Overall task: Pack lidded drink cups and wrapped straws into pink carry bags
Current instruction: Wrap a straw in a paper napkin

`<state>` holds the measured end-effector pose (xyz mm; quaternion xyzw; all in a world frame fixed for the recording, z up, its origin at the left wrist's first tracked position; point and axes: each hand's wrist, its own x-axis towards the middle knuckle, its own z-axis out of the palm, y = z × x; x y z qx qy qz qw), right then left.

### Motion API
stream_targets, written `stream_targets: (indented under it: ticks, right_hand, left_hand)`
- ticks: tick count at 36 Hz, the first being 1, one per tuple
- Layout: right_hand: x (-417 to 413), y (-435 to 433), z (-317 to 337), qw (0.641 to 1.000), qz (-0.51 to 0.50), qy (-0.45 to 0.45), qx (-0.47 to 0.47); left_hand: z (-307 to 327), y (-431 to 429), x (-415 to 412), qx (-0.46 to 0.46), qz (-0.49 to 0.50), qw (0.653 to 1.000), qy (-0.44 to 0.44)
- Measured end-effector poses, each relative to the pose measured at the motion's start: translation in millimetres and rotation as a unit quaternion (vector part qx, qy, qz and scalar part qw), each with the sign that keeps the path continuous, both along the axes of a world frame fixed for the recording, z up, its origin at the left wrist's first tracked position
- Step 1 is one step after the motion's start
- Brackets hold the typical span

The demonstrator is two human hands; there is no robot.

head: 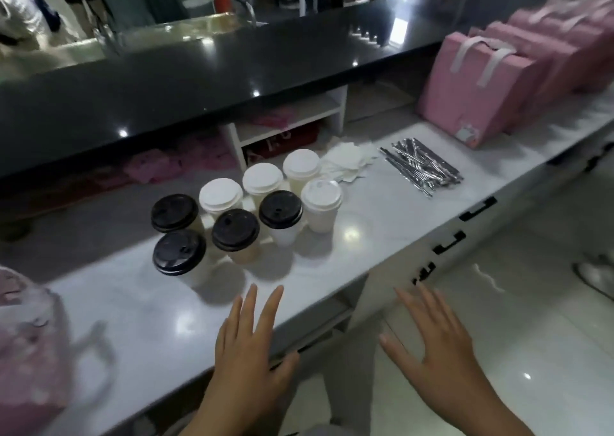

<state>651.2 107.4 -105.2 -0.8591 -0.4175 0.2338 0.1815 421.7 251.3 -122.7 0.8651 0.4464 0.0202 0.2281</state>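
Note:
Several lidded paper cups stand grouped on the white counter (382, 209); some have black lids (235, 229), others white lids (321, 194). To their right lies a pile of silver-wrapped straws (422, 166). Flat pink carry bags (478, 93) with white handles lean in a row at the far right. Another pink bag (30, 352) sits blurred at the left edge. My left hand (249, 346) hovers flat over the counter's near edge, fingers straight, holding nothing. My right hand (438, 349) is spread open past the edge, over the floor.
White napkins (347, 163) lie behind the cups. A raised black ledge (232, 70) runs along the back, with white shelving (292, 123) underneath. Drawers with black handles (478, 209) line the counter front. A shoe (594, 272) shows on the floor at right.

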Motion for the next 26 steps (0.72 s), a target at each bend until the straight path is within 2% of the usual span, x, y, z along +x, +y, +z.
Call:
stream_targets:
  ticks: [6, 16, 20, 26]
  right_hand:
    - [57, -30, -5, 1.0, -0.029, 0.005, 0.003]
    - [110, -24, -20, 0.993, -0.07, 0.098, 0.008]
    - [145, -17, -29, 0.993, -0.082, 0.089, 0.012]
    - [220, 5, -30, 0.992, -0.1, 0.074, -0.029]
  left_hand:
    - [-3, -13, 58, -0.033, -0.043, 0.998, 0.021]
    - [3, 13, 149, -0.058, -0.121, 0.989, 0.06]
    - [-7, 28, 199, -0.086, -0.138, 0.985, 0.066]
    - [-33, 79, 303, -0.126, -0.136, 0.982, 0.045]
